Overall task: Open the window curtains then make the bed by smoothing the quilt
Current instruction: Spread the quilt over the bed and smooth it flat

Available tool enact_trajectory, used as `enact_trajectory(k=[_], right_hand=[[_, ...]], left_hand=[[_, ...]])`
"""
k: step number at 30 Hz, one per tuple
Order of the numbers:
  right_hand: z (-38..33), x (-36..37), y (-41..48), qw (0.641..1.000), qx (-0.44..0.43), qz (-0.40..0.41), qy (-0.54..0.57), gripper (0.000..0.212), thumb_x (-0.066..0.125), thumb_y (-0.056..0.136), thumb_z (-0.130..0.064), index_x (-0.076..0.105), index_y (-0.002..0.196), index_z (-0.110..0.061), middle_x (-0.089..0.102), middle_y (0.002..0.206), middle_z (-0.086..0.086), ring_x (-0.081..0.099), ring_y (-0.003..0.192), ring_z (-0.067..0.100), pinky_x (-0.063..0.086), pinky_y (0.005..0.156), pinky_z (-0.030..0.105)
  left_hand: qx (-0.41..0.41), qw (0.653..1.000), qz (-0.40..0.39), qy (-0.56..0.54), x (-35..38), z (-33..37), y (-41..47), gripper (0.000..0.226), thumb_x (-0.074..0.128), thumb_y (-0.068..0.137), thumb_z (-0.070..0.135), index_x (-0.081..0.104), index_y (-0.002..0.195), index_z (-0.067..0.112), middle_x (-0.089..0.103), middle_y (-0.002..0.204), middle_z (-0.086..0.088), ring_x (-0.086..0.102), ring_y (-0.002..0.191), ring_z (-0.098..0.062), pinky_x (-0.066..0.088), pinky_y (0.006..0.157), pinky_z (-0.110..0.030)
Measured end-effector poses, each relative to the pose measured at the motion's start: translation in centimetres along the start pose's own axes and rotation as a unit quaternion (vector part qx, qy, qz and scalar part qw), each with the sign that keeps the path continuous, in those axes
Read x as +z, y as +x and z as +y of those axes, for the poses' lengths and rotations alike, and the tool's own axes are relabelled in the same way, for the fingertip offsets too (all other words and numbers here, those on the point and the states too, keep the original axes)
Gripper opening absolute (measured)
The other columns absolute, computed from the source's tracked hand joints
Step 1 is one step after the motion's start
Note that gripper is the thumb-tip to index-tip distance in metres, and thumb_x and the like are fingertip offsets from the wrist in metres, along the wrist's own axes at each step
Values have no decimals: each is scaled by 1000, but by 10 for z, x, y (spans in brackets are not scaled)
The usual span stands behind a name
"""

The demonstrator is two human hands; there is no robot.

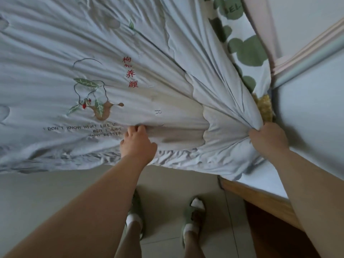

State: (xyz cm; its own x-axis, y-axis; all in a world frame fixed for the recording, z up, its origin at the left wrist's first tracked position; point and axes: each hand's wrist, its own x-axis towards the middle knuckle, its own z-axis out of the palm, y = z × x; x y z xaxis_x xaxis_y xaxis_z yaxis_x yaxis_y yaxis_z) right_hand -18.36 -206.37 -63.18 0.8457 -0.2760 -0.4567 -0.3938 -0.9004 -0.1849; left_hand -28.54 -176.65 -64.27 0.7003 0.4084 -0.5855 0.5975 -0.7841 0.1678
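Note:
A pale blue quilt (78, 53) with an embroidered plant, red characters and grey lettering covers the bed and fills most of the view. Folds fan out across it from its near right corner. My right hand (268, 138) grips that bunched corner in a fist. My left hand (137, 142) holds a fold of the quilt near its front edge, fingers curled into the cloth. The quilt's edge hangs over the bed's side above the floor.
A white sheet or pillow with green round prints (245, 49) shows at the upper right, beside a pink curtain (260, 25). A wooden bed frame (260, 200) runs along the lower right. My feet in green slippers (193, 213) stand on the tiled floor.

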Motion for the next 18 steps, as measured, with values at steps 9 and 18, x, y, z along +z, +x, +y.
enact_trajectory(k=[9,18], right_hand=[[-23,-6,-5,965,-195,172,-39,49,63,84,-33,46,118,-1,58,110,17,59,99,37,45,75,38],[-119,-25,27,957,-282,66,13,43,47,94,-21,37,129,1,42,133,21,40,123,36,32,103,41]], left_hand=[[-24,999,21,-3,3,44,-16,57,55,89,28,36,141,18,33,145,-7,30,135,-28,34,104,-44],[-22,998,61,-10,-24,61,3,52,52,91,30,39,139,15,37,141,-9,34,130,-30,36,101,-44]])
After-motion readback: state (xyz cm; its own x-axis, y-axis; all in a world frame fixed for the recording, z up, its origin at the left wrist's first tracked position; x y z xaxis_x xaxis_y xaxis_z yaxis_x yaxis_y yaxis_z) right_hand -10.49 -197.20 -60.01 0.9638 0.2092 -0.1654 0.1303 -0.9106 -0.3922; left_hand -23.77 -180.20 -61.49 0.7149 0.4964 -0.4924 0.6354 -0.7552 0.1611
